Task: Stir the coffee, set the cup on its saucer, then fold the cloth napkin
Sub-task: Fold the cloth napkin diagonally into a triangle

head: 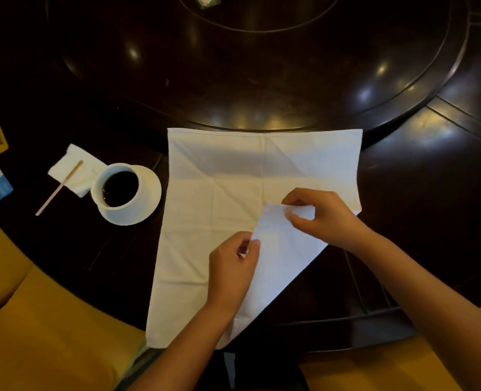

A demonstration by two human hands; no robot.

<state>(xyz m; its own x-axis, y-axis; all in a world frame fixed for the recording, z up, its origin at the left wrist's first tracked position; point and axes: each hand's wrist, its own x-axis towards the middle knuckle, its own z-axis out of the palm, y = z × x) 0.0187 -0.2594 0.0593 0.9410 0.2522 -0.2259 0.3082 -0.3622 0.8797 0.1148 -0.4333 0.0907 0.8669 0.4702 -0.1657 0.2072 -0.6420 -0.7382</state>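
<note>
The napkin (222, 176), cup (121, 206) and saucer (152, 193) are plain white; the coffee (120, 189) is near black. The table (262, 80) is glossy dark brown, the seat (50, 320) mustard yellow.

Two bare forearms reach up from the bottom edge toward mid-frame. The left hand (232, 266), lower centre, has its fingers curled with thumb and forefinger pinched together. The right hand (321, 218), right of centre and slightly higher, pinches likewise, its knuckles raised and wrist bent.
</note>
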